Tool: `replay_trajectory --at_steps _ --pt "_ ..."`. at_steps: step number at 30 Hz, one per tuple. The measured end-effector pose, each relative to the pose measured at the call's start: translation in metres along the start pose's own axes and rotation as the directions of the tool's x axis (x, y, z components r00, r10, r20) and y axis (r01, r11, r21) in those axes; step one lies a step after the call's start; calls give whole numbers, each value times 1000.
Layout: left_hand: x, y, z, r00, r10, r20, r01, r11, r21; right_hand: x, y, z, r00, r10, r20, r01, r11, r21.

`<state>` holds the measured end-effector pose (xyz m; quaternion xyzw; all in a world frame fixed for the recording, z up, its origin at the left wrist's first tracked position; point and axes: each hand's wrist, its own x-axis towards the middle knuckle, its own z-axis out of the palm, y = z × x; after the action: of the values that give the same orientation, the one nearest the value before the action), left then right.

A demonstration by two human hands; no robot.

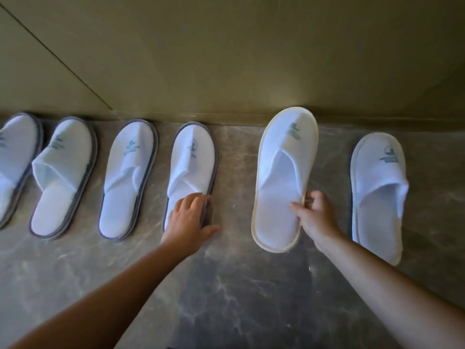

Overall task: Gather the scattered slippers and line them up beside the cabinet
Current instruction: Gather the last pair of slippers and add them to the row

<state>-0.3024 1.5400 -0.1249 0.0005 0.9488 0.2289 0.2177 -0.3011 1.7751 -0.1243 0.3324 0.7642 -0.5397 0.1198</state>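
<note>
Several white slippers with grey trim lie in a row on the marble floor, toes against the olive cabinet base (226,71). My left hand (188,217) rests with straight fingers on the heel of the rightmost grey-trimmed slipper (193,159). My right hand (313,212) pinches the right edge of a cream-trimmed white slipper (281,177), whose toe overlaps the cabinet base. A second cream-trimmed slipper (377,192) lies on the floor to the right.
Grey-brown marble floor (239,285) stretches toward me below the row. Other grey-trimmed slippers lie to the left: one (125,177), another (63,177), and one cut by the left edge (15,157).
</note>
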Motion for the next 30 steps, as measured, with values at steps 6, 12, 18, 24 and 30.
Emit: replay_trajectory --at_steps 6,12,18,24,30 --pt "-6 -45 30 996 -79 48 70 984 163 -3 30 36 1000 24 16 -22 993 -116" --pt "2 -59 40 997 -77 22 71 976 205 10 29 59 997 -28 -74 17 989 -150" --pt "7 -62 42 999 -41 -6 41 988 148 -6 25 66 974 -154 -167 82 925 -372" --pt "3 -68 38 1000 -18 -2 18 992 126 -37 37 96 986 -165 -25 116 784 -610" --pt "1 -70 36 1000 6 11 -7 994 105 -33 40 102 988 -142 -57 70 747 -661"
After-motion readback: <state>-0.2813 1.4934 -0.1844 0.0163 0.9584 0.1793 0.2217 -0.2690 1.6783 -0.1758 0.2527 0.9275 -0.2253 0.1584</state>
